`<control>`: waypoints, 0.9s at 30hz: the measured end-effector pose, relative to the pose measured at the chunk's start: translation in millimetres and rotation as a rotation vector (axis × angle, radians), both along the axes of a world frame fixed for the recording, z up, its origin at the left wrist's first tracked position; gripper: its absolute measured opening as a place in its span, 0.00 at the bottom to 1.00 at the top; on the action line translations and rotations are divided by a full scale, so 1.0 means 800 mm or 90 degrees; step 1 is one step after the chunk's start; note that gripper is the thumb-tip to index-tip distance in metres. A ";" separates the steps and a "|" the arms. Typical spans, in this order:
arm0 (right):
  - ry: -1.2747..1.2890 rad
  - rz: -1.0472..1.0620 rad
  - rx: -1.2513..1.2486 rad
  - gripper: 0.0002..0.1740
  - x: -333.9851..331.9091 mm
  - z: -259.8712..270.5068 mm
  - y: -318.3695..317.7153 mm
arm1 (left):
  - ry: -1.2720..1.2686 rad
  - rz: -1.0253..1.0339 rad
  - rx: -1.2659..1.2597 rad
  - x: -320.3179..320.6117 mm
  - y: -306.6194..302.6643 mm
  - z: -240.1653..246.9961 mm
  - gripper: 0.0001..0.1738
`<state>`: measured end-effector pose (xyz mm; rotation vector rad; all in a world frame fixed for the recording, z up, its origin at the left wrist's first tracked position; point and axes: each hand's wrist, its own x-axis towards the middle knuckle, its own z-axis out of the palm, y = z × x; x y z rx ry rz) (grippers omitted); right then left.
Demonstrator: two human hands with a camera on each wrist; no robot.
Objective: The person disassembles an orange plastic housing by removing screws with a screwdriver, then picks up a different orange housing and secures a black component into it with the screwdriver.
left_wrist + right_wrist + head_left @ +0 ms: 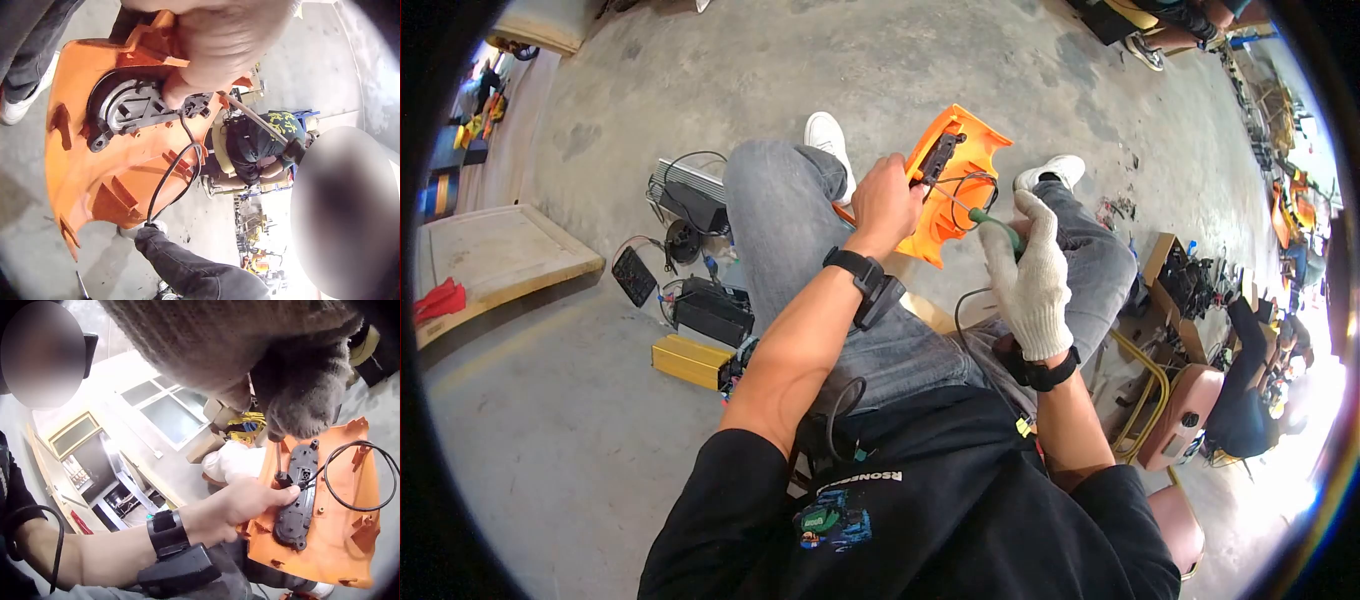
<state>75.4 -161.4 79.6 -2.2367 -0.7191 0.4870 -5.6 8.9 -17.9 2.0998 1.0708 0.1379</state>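
Observation:
I sit over my knees holding an orange plastic housing [956, 190] [106, 156] [331, 512] up in front of me. My bare left hand [887, 203] [250, 503] grips its edge, thumb on a black switch block [937, 158] [150, 109] [294, 500] mounted inside it. A thin black wire [172, 178] [356, 478] loops from that block. My right hand [1030, 275] [275, 369], in a white knit glove, grips a green-handled screwdriver [992, 226]; its shaft [278, 459] meets the top of the block.
On the concrete floor to my left lie black electronic boxes [712, 310], a yellow box [690, 360], a silver finned unit [685, 185] and cables. A wooden board [495, 255] lies further left. Cardboard boxes [1175, 290] and a seated person [1245, 390] are at the right.

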 end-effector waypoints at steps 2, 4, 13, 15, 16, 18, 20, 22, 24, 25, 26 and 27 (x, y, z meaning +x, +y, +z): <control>-0.147 0.085 0.154 0.23 0.007 -0.019 -0.003 | 0.000 -0.001 -0.004 0.002 0.000 -0.001 0.18; 0.004 0.015 0.130 0.22 0.010 0.016 0.000 | -0.002 0.033 -0.010 0.002 0.000 -0.006 0.18; 0.381 -0.183 0.273 0.21 0.048 0.033 -0.033 | -0.332 0.213 -0.550 -0.001 0.015 -0.020 0.16; 0.367 -0.176 0.262 0.22 0.051 0.016 -0.041 | -0.357 0.260 -0.634 -0.002 0.017 -0.015 0.17; 0.395 -0.157 0.245 0.22 0.048 0.013 -0.045 | -0.357 0.256 -0.631 -0.004 0.016 -0.015 0.17; 0.439 -0.115 0.201 0.20 0.046 0.013 -0.047 | -0.375 0.252 -0.655 -0.005 0.018 -0.019 0.18; 0.434 -0.096 0.158 0.19 0.039 0.020 -0.043 | -0.364 0.220 -0.647 -0.010 0.021 -0.025 0.18; 0.408 -0.067 0.121 0.19 0.040 0.016 -0.044 | -0.354 0.182 -0.639 -0.010 0.023 -0.029 0.18; 0.392 -0.095 0.132 0.19 0.042 0.012 -0.047 | -0.370 0.191 -0.702 -0.011 0.022 -0.033 0.16; 0.378 -0.118 0.142 0.19 0.042 0.011 -0.047 | -0.368 0.190 -0.700 -0.012 0.022 -0.034 0.16; 0.379 -0.119 0.143 0.19 0.042 0.012 -0.047 | -0.375 0.205 -0.716 -0.012 0.022 -0.036 0.16; 0.344 -0.132 0.131 0.19 0.042 0.014 -0.048 | -0.381 0.219 -0.733 -0.012 0.022 -0.037 0.16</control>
